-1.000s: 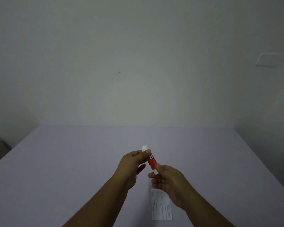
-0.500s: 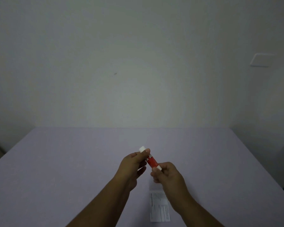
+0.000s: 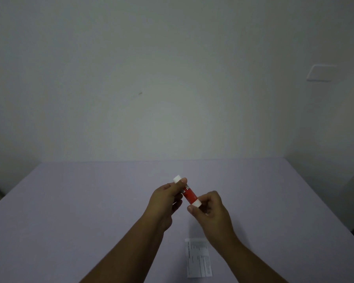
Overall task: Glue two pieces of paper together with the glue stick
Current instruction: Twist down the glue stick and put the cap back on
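A red glue stick (image 3: 189,193) with white ends is held tilted in the air above the table, between both hands. My left hand (image 3: 166,198) pinches its upper part near the far white end. My right hand (image 3: 209,210) grips the near white end with its fingertips. A small white piece of paper (image 3: 198,258) with printed text lies flat on the table below my right forearm, which covers part of it. I see only this one piece of paper.
The table (image 3: 70,211) has a pale lilac top reaching to a plain white wall. A white wall plate (image 3: 321,72) sits high at the right. The table's right edge runs diagonally at the right.
My right hand has closed more tightly around the near end of the glue stick and shifted a little. The camera view has drifted slightly, and the paper stays put.
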